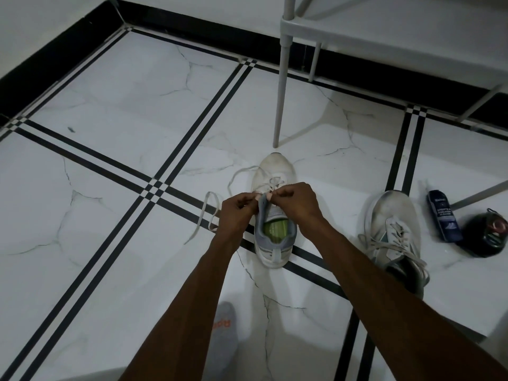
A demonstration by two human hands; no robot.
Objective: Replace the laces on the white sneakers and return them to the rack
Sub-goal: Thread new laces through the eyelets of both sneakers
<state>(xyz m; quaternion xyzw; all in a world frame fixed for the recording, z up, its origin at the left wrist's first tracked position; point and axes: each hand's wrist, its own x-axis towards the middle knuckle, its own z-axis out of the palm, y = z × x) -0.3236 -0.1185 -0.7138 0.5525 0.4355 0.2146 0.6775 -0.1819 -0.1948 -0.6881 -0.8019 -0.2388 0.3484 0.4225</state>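
A white sneaker (275,171) with a grey collar and green insole stands on the floor, toe pointing away. My left hand (237,209) and my right hand (295,200) meet over its tongue, each pinching the white lace (204,213) at the upper eyelets. The lace's loose end trails in loops to the left of the shoe. A second white sneaker (393,224), fully laced, lies to the right.
A white rack (281,86) stands behind the shoe, one leg just past its toe. A dark blue cleaner bottle (443,215) and a round dark tin (485,233) lie far right. A grey sock (224,334) shows below, on white marble floor tiles (110,160).
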